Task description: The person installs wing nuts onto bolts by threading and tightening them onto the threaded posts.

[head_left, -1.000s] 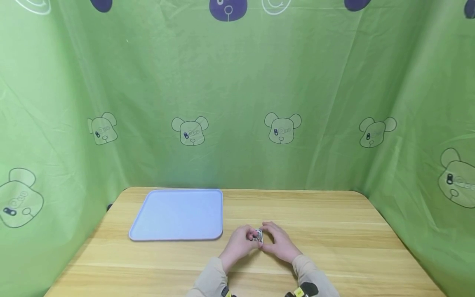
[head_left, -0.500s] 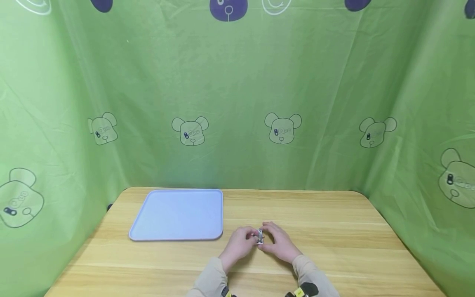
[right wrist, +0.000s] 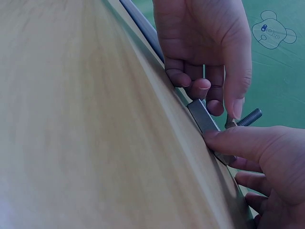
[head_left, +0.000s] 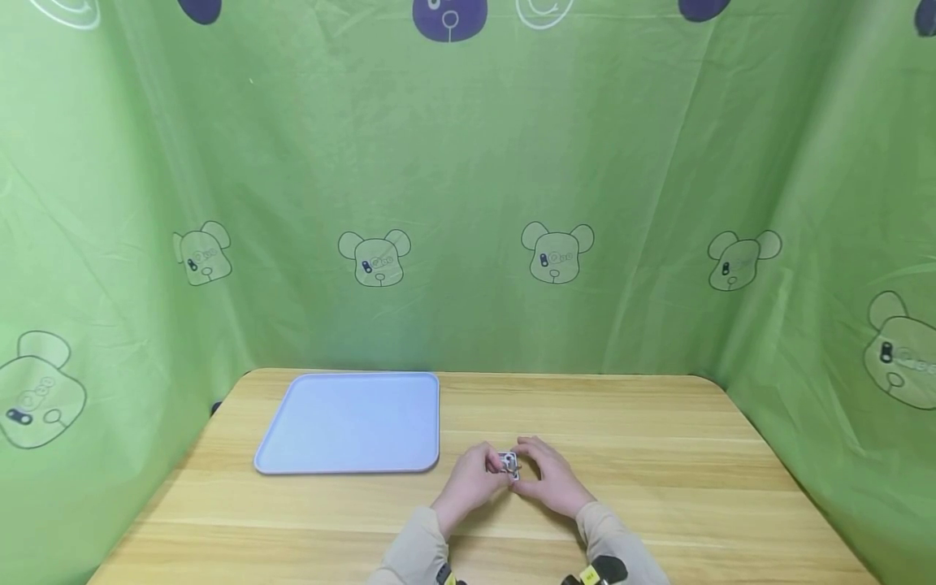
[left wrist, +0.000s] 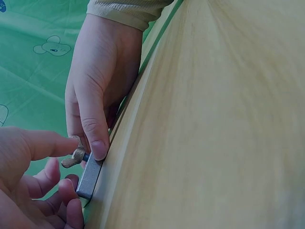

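Note:
A small grey metal block [head_left: 504, 457] is between the two hands over the table, with a threaded bolt [right wrist: 251, 117] sticking out of it and a brass-coloured wing nut [left wrist: 74, 156] on that bolt. My right hand [head_left: 552, 481] grips the block, its thumb pressed on the edge and fingers behind. My left hand [head_left: 470, 481] works at the wing nut: one digit lies against a wing, while the other fingers curl beside the far end of the block [right wrist: 204, 116]. Part of the nut is hidden by fingers in the right wrist view.
A light blue tray [head_left: 358, 422] lies on the wooden table [head_left: 658, 463], to the left and farther back than the hands. Green curtain [head_left: 468, 162] with bear prints surrounds the table on the far side and both flanks.
Left fingertips shift around the wing nut and now uncover more of the block. The visible metal parts appear turned. My right hand stays in the same place.

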`<state>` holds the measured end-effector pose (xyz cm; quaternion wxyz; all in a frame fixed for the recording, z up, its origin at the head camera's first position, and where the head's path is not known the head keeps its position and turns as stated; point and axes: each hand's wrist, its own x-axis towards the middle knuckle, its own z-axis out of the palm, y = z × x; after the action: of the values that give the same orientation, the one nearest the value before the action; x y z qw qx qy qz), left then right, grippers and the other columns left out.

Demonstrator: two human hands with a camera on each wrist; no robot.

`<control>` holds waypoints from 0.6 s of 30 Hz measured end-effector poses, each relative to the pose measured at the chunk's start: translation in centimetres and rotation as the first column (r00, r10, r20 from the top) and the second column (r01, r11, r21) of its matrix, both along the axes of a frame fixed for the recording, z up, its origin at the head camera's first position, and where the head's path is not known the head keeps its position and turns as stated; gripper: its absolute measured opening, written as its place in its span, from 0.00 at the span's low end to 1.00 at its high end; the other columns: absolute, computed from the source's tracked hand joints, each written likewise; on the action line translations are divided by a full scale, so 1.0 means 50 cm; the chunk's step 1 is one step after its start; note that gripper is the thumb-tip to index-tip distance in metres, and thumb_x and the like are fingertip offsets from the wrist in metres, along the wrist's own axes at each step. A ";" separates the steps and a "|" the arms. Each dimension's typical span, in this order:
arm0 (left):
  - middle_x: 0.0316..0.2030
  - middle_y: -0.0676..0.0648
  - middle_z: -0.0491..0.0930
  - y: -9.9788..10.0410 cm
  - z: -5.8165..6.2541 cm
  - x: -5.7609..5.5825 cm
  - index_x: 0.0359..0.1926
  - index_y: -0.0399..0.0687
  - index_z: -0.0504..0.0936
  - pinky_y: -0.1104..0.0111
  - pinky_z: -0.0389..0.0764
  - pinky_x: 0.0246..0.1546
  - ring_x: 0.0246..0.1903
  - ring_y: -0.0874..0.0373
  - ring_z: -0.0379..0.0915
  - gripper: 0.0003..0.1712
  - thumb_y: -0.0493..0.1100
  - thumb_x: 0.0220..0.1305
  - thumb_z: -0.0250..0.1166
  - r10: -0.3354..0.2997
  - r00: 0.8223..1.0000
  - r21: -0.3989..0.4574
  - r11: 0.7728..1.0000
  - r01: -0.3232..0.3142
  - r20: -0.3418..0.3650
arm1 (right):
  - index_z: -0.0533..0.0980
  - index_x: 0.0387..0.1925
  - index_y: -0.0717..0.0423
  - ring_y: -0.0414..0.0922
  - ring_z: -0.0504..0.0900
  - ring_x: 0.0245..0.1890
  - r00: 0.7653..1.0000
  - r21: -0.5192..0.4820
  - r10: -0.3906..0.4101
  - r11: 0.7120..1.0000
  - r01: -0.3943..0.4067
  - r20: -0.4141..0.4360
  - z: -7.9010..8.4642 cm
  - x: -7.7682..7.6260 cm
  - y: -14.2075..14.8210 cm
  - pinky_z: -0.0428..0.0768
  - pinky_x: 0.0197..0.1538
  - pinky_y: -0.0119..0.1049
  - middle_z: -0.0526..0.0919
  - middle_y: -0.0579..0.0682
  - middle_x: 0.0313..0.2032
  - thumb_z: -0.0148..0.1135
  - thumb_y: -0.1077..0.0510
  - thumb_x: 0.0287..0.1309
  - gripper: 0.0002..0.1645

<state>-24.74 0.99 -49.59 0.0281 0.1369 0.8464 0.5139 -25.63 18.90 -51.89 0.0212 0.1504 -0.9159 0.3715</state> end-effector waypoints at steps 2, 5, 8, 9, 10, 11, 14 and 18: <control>0.27 0.52 0.74 0.000 0.000 0.000 0.30 0.42 0.75 0.73 0.69 0.29 0.28 0.62 0.67 0.12 0.35 0.49 0.72 -0.004 1.000 0.006 1.000 0.004 0.009 | 0.74 0.56 0.56 0.65 0.58 0.71 1.000 0.000 0.003 1.000 -0.003 -0.007 0.000 0.000 0.000 0.51 0.70 0.67 0.68 0.62 0.67 0.73 0.47 0.47 0.35; 0.29 0.50 0.75 0.000 0.000 -0.001 0.32 0.42 0.77 0.74 0.70 0.30 0.29 0.62 0.67 0.12 0.35 0.49 0.72 -0.010 1.000 0.019 1.000 0.009 0.027 | 0.75 0.56 0.56 0.65 0.60 0.70 1.000 -0.001 0.006 1.000 -0.006 -0.016 0.000 -0.001 0.000 0.52 0.70 0.67 0.68 0.62 0.67 0.73 0.48 0.47 0.35; 0.31 0.48 0.76 0.000 0.000 -0.002 0.35 0.41 0.78 0.74 0.70 0.31 0.30 0.62 0.67 0.13 0.36 0.48 0.73 -0.015 0.999 0.030 0.999 0.014 0.041 | 0.75 0.56 0.57 0.66 0.60 0.70 1.000 -0.002 0.014 1.000 -0.014 -0.025 0.001 -0.001 0.000 0.53 0.70 0.67 0.69 0.63 0.66 0.73 0.49 0.48 0.34; 0.31 0.47 0.76 -0.001 0.000 -0.003 0.36 0.40 0.79 0.74 0.70 0.31 0.30 0.62 0.67 0.14 0.36 0.48 0.73 -0.017 0.999 0.032 0.999 0.016 0.042 | 0.74 0.56 0.57 0.66 0.60 0.70 1.000 -0.003 0.017 1.000 -0.017 -0.026 0.001 0.000 0.001 0.53 0.70 0.67 0.69 0.63 0.66 0.73 0.49 0.48 0.34; 0.32 0.47 0.77 -0.001 -0.001 -0.004 0.37 0.40 0.79 0.75 0.70 0.31 0.30 0.63 0.67 0.15 0.36 0.48 0.73 -0.020 0.999 0.032 0.999 0.019 0.039 | 0.74 0.56 0.57 0.66 0.60 0.70 0.999 -0.004 0.020 1.000 -0.020 -0.028 0.002 0.000 0.001 0.52 0.70 0.67 0.69 0.63 0.66 0.73 0.49 0.48 0.34; 0.32 0.47 0.77 -0.002 -0.002 -0.005 0.38 0.39 0.80 0.75 0.70 0.30 0.30 0.63 0.66 0.15 0.37 0.48 0.73 -0.022 0.999 0.029 0.999 0.021 0.035 | 0.74 0.56 0.58 0.66 0.59 0.70 0.999 -0.004 0.023 1.000 -0.023 -0.030 0.003 0.001 0.001 0.52 0.69 0.68 0.69 0.64 0.66 0.73 0.49 0.48 0.34; 0.31 0.48 0.76 -0.002 -0.003 -0.007 0.39 0.39 0.81 0.74 0.69 0.30 0.30 0.63 0.66 0.16 0.38 0.49 0.73 -0.030 0.999 0.012 0.999 0.030 0.022 | 0.74 0.56 0.59 0.67 0.59 0.70 0.999 -0.001 0.028 1.000 -0.028 -0.032 0.005 0.002 0.001 0.52 0.69 0.68 0.69 0.64 0.66 0.73 0.49 0.48 0.34; 0.28 0.51 0.75 -0.001 -0.006 -0.007 0.40 0.41 0.83 0.74 0.68 0.29 0.29 0.63 0.66 0.12 0.38 0.52 0.71 -0.031 1.000 -0.023 0.999 0.031 -0.001 | 0.74 0.56 0.58 0.66 0.59 0.71 1.000 -0.008 0.020 1.000 -0.020 -0.014 0.005 0.002 0.000 0.51 0.70 0.68 0.68 0.63 0.67 0.73 0.48 0.48 0.35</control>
<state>-25.11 0.95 -49.88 0.0372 0.1500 0.8501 0.5035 -25.52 18.92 -51.63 0.0244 0.1620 -0.9126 0.3745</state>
